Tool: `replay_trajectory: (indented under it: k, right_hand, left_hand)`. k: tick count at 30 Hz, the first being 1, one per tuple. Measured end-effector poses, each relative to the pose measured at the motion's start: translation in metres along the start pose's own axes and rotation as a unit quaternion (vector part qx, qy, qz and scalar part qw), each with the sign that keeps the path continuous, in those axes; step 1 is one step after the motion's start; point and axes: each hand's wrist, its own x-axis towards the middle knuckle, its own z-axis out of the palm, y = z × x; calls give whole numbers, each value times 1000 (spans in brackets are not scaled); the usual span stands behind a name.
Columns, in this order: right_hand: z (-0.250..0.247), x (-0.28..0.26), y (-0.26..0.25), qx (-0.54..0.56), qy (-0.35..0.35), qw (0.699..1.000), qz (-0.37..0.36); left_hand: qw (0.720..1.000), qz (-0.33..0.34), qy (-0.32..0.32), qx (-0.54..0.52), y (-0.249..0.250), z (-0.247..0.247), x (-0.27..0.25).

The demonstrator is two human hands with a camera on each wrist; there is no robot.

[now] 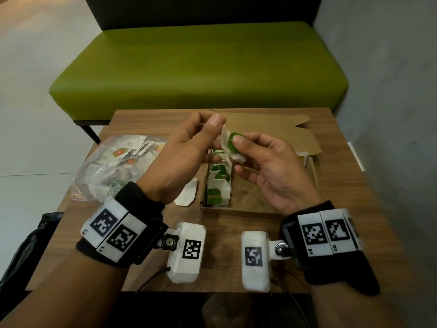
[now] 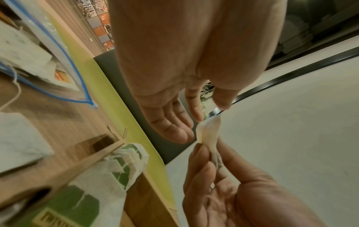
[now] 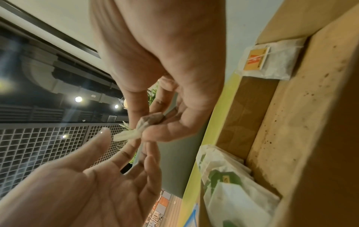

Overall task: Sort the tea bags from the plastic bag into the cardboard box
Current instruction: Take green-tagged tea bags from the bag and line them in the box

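A white tea bag with a green tag (image 1: 230, 146) is held in the air between both hands, above the far end of the open cardboard box (image 1: 236, 210). My left hand (image 1: 216, 125) pinches its top corner with thumb and forefinger. My right hand (image 1: 237, 147) grips the lower part, thumb on the green tag. In the left wrist view the tea bag (image 2: 208, 133) hangs stretched between the two pinches. A row of green-tagged tea bags (image 1: 218, 183) stands in the box's left side. The clear plastic bag (image 1: 113, 166) with more tea bags lies on the table to the left.
One loose white tea bag (image 1: 188, 192) lies on the wooden table (image 1: 354, 209) between bag and box. A yellow-tagged tea bag (image 3: 268, 61) sits at the box's far right. The box lid (image 1: 272, 131) lies flat behind. A green bench (image 1: 201, 67) stands beyond.
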Motion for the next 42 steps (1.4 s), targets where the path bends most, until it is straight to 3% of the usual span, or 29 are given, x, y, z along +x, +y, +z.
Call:
replay_trajectory:
  k: [8, 15, 20, 24, 28, 31, 35, 40, 42]
  right_hand:
    - [-1, 0, 3, -80, 50, 995, -41]
    - [-6, -4, 2, -177, 24, 984, -12]
    - [-13, -8, 3, -334, 11, 942, 23]
    - [-7, -10, 8, -413, -67, 905, 72]
    - [-2, -10, 12, -490, -122, 854, 126]
    - [-1, -10, 11, -516, -129, 836, 134]
    - [-2, -10, 12, -523, -130, 831, 134]
    - [-4, -6, 15, -517, -104, 842, 116]
    - [-6, -5, 16, -508, -86, 849, 115]
  left_hand:
    - [996, 18, -1, 91, 2, 6, -3]
    - [990, 0, -14, 138, 4, -9, -3]
    - [962, -57, -105, 247, -2, -24, -7]
    - [909, -24, -147, 390, -12, -27, -7]
    - [889, 5, -161, 428, -17, -29, -5]
    - [878, 21, -181, 442, -18, -30, -4]
    - [872, 20, -212, 440, -17, -30, -4]
    - [898, 7, -217, 383, -17, -28, -4]
    - [883, 21, -208, 420, -20, -24, -5]
